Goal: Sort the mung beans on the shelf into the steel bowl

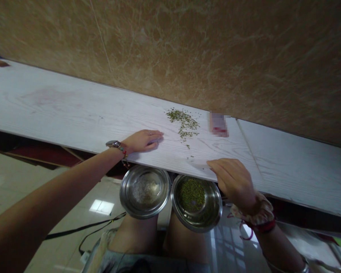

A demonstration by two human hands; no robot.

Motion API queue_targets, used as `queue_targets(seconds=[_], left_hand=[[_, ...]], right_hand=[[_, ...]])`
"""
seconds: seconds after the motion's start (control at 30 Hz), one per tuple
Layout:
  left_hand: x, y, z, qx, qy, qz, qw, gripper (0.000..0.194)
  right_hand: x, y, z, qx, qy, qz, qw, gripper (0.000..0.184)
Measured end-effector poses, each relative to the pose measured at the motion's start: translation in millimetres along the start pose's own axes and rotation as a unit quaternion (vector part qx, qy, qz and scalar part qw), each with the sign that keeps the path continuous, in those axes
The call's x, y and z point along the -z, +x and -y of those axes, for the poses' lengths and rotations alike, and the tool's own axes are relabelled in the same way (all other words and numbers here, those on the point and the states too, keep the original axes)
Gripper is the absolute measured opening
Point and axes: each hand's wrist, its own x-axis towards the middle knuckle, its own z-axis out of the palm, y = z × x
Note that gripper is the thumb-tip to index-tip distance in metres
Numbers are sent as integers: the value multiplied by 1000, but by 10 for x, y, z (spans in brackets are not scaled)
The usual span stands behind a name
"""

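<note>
Small green beans [183, 120], which look like mung beans, lie scattered on a white wood-grain ledge [125, 106]. My left hand [144, 140] rests flat on the ledge to their left, with its fingers stretched out and holding nothing. At the ledge's front edge, my right hand [234, 178] has its fingers pressed together; whatever they might hold is hidden. Just left of its fingertips are a few stray beans. Below the edge, a metal bowl [216, 210] contains many green beans. Beside it, a second metal bowl [126, 195] has pale, grain-like contents.
A brown marbled wall [170, 49] rises behind the ledge. A blurred-out packet-like item [219, 123] lies right of the beans, near a seam. Both bowls sit over my legs [136, 233]. Dark cables [85, 227] run at lower left above the tiled floor [74, 189].
</note>
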Motion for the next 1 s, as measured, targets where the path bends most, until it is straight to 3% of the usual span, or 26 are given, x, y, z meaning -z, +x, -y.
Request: queue_targets(seconds=[0.23, 0.43, 0.6, 1.0], left_hand=[[19, -3, -15, -52, 8, 36, 998, 35], [62, 11, -67, -20, -26, 56, 998, 38], [89, 19, -86, -11, -39, 53, 998, 38], [26, -4, -43, -35, 44, 35, 998, 35]], right_hand=[[-35, 12, -41, -12, -21, -23, 999, 32], [-53, 38, -10, -1, -16, -3, 1000, 37], [15, -29, -23, -3, 4, -5, 1000, 36], [41, -101, -83, 17, 53, 4, 998, 26]])
